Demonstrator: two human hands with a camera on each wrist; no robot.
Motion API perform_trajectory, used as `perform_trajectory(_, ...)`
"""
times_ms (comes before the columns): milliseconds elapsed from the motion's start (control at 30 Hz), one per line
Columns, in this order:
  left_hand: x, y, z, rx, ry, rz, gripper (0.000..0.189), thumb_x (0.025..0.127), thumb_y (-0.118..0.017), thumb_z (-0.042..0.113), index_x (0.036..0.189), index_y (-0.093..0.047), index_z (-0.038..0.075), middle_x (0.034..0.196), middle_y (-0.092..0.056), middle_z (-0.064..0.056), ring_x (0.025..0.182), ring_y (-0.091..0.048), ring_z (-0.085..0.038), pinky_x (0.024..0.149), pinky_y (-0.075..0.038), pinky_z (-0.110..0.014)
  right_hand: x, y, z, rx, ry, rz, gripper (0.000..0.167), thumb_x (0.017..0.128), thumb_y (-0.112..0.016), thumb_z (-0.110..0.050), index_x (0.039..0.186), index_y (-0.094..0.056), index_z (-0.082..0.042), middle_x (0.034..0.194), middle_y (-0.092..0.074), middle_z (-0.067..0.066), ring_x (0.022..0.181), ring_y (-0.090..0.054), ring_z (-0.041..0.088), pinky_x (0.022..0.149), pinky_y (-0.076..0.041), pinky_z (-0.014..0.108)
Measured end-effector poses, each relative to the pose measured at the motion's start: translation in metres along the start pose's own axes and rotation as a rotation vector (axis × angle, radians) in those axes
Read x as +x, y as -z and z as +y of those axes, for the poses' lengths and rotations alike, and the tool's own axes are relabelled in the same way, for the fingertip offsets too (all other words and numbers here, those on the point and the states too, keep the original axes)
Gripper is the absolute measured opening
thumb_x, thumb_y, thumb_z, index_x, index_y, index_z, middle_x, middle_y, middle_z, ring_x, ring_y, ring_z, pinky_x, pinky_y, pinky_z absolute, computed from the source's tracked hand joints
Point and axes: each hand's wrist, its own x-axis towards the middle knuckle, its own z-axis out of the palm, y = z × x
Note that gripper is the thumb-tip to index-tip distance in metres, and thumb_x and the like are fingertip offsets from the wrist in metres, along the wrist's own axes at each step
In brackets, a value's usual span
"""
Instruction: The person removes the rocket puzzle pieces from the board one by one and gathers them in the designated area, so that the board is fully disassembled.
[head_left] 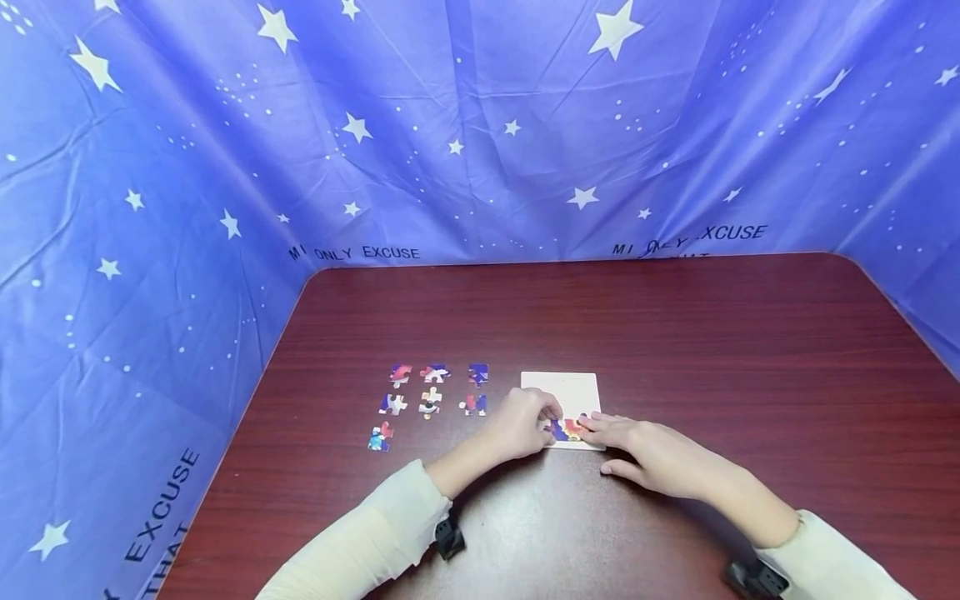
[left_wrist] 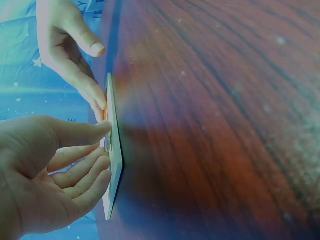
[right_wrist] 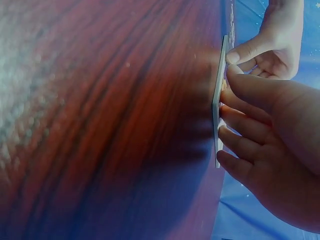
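Note:
A white puzzle board point(head_left: 558, 385) lies flat on the table, with joined jigsaw pieces point(head_left: 573, 429) in purple, orange and yellow along its near side. My left hand point(head_left: 517, 423) is over the board's left part, thumb and curled fingers pinching a purple jigsaw piece point(head_left: 557, 430) at its near left. In the left wrist view the thumb point(left_wrist: 97, 131) and fingertips meet close at the board's face, hiding most of that piece. From the right, my right hand point(head_left: 660, 457) reaches in with extended fingers, their tips resting on the pieces at the board's right side.
Several loose jigsaw pieces point(head_left: 431, 403) are spread in rough rows left of the board. The dark red wooden table point(head_left: 712, 333) ends at a blue curtain point(head_left: 465, 150) with white stars, which hangs behind and at both sides.

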Motion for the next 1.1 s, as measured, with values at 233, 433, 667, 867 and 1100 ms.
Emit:
perform_trajectory(233, 0.002, 0.0, -0.003, -0.315, 0.085, -0.031, 0.027, 0.07, -0.075, -0.007, 0.094, -0.069, 0.001, 0.084, -0.072, -0.01, 0.073, -0.063, -0.009, 0.066, -0.049, -0.01, 0.0, 0.0, 0.001, 0.008, 0.015, 0.006, 0.038, 0.088, -0.067, -0.019, 0.125, -0.064, -0.01, 0.134, -0.061, 0.01, 0.123, -0.058, 0.029, 0.094, -0.051, 0.046)
perform_trajectory(433, 0.002, -0.001, -0.005, -0.515, 0.187, 0.016, 0.025, 0.069, -0.073, -0.01, 0.093, -0.07, -0.001, 0.084, -0.074, -0.015, 0.071, -0.071, -0.017, 0.062, -0.053, -0.013, 0.001, 0.0, -0.001, 0.014, -0.007, -0.006, 0.039, 0.087, -0.068, -0.019, 0.125, -0.064, -0.009, 0.133, -0.062, 0.009, 0.124, -0.058, 0.028, 0.095, -0.051, 0.046)
perform_trajectory(667, 0.003, 0.002, -0.009, -0.623, 0.308, 0.006, 0.02, 0.072, -0.079, 0.002, 0.091, -0.072, 0.002, 0.087, -0.076, -0.014, 0.071, -0.072, -0.014, 0.06, -0.052, -0.016, 0.002, 0.001, -0.001, 0.024, -0.027, -0.025, 0.038, 0.089, -0.066, -0.021, 0.125, -0.064, -0.009, 0.133, -0.061, 0.01, 0.124, -0.058, 0.029, 0.098, -0.049, 0.048)
perform_trajectory(867, 0.001, 0.002, -0.011, -0.654, 0.336, 0.017, 0.012, 0.075, -0.076, 0.005, 0.087, -0.074, 0.003, 0.082, -0.075, -0.015, 0.06, -0.063, -0.002, 0.058, -0.052, -0.016, 0.002, 0.0, -0.001, 0.02, -0.035, -0.034, 0.039, 0.089, -0.066, -0.021, 0.126, -0.063, -0.009, 0.135, -0.06, 0.01, 0.126, -0.057, 0.028, 0.098, -0.049, 0.047)
perform_trajectory(1100, -0.003, 0.005, -0.014, -0.684, 0.366, 0.037, 0.01, 0.075, -0.073, 0.001, 0.085, -0.074, 0.002, 0.079, -0.075, -0.015, 0.06, -0.066, -0.005, 0.062, -0.053, -0.016, -0.002, -0.002, 0.001, 0.006, -0.018, -0.021, 0.041, 0.088, -0.067, -0.02, 0.128, -0.062, -0.011, 0.136, -0.06, 0.008, 0.126, -0.056, 0.029, 0.097, -0.05, 0.046)
